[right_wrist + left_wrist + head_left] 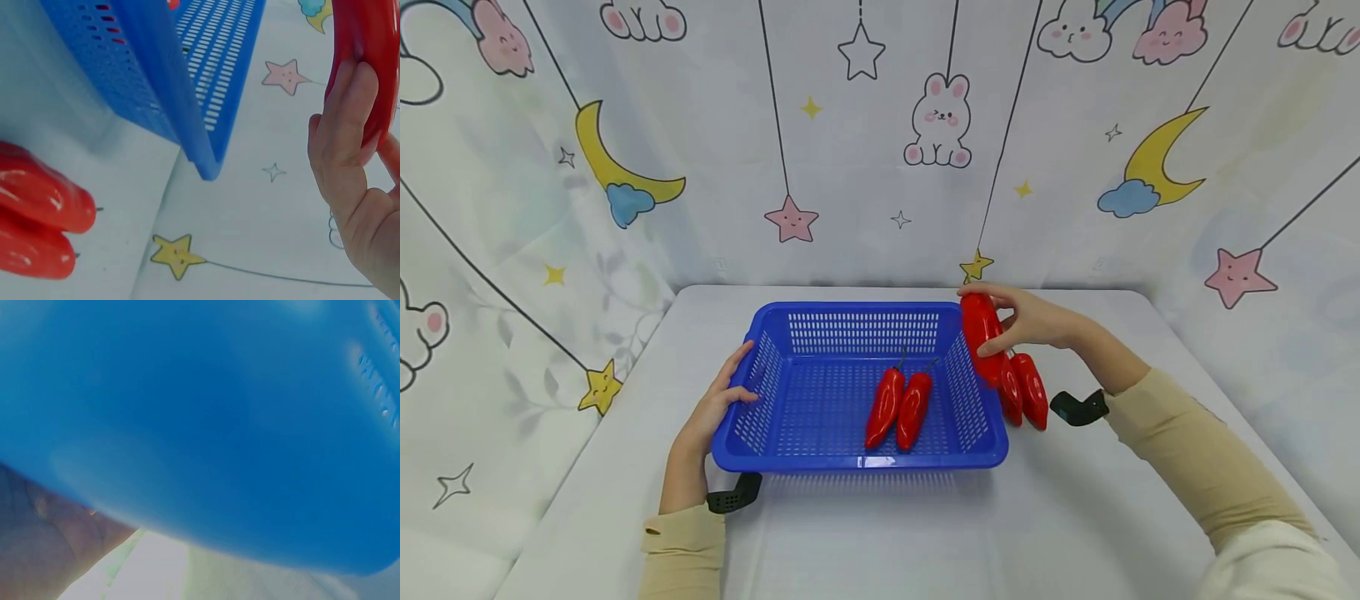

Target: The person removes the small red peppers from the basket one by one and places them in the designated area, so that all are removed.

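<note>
A blue plastic basket [831, 461] stands on the table with two red chili peppers [886, 408] lying side by side in its right half. My left hand [718, 404] grips the basket's left rim, thumb over the edge; in the left wrist view the blue basket wall [206, 425] fills most of the picture. Above the basket's right rim, my right hand [1026, 321] pinches another red chili pepper [979, 333] between thumb and fingers. The right wrist view shows this held pepper [365, 37] upright along the fingers [359, 94].
Two more red chili peppers [1032, 392] lie on the white table [865, 542], just right of the basket. A cloth backdrop [722, 108] with printed stars, moons and rabbits rises behind and beside the table. Each wrist wears a black camera [1078, 408].
</note>
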`<move>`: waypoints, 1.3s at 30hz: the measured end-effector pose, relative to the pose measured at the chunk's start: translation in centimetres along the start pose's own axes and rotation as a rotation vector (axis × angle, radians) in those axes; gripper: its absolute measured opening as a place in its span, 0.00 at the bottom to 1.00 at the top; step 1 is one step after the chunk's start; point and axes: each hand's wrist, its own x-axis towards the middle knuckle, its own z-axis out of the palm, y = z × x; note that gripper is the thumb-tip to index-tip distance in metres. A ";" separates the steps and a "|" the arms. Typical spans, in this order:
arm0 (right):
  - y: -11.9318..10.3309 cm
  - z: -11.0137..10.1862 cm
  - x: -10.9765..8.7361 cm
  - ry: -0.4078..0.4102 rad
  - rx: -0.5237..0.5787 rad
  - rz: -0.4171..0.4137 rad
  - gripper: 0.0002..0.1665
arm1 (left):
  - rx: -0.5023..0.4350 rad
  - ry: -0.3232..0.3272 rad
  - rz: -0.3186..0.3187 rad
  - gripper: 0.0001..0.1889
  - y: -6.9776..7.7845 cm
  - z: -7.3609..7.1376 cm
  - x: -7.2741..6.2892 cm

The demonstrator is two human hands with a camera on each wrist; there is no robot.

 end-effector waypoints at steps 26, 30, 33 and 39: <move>3.9 -2.9 -3.7 0.021 0.017 0.097 0.54 | -0.005 0.000 0.007 0.40 -0.2 0.0 0.1; 4.5 -3.0 -4.2 0.016 0.021 0.108 0.55 | -0.007 0.003 0.008 0.40 -0.3 0.1 0.1; 4.9 -3.1 -4.5 0.018 0.022 0.115 0.55 | -0.007 0.005 0.011 0.40 -0.3 0.1 0.1; 6.0 -3.4 -4.8 0.031 0.011 0.131 0.56 | -0.013 0.005 0.022 0.40 -0.2 0.1 0.0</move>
